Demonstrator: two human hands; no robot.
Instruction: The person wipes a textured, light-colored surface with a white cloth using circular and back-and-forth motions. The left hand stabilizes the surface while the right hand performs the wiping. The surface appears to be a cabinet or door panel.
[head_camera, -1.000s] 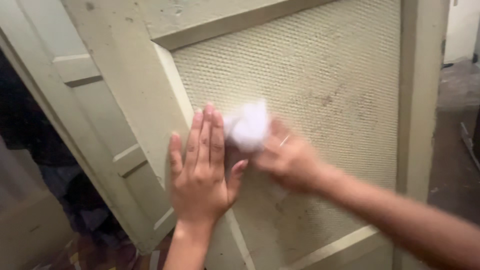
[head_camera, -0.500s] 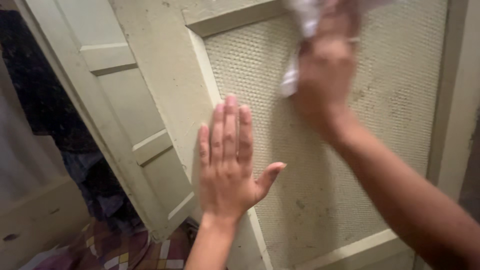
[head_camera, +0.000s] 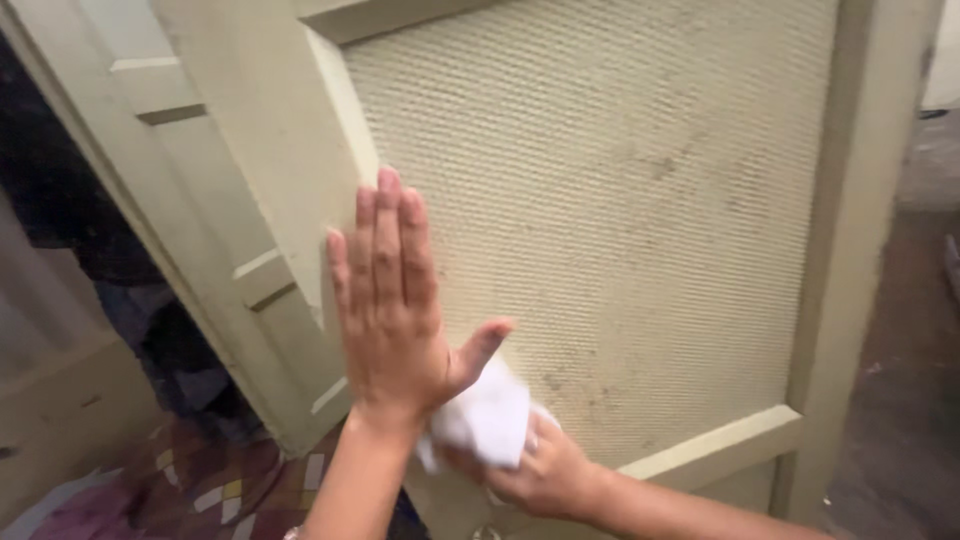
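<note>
Cloth: a crumpled white rag (head_camera: 487, 420), pressed against the lower left corner of the mesh panel (head_camera: 620, 200), right by where the panel meets the door frame. It sits just below the left hand's thumb and touches the heel of that palm.

Right hand: the right hand (head_camera: 540, 475) comes in from the bottom of the view, under the cloth. Fingers are curled and bunched around the rag, so it's got a proper grip on it. There's a ring on one finger. The forearm runs off toward the lower right.

Left hand: the left hand (head_camera: 395, 300) is flat against the door, wide open, four fingers together pointing up and the thumb stuck out to the right. It's holding nothing, just laid across the seam where the left stile (head_camera: 260, 130) meets the mesh panel, directly above the cloth.

Mesh panel: cream coloured, textured like a fine grid, with darker smudges and specks, mostly right of the cloth and higher up toward the middle right.

Door frame: same pale cream paint. A raised rail (head_camera: 715, 440) runs along the bottom edge of the panel, right of the cloth, and an upright stile (head_camera: 850, 250) closes off the far right side.

Second door: another cream panelled door (head_camera: 170, 150) leans at an angle left of the left hand.

Floor: patterned fabric (head_camera: 220, 490) with coloured squares lies down low, left of the cloth, and a dark floor (head_camera: 910, 400) shows at the far right.
</note>
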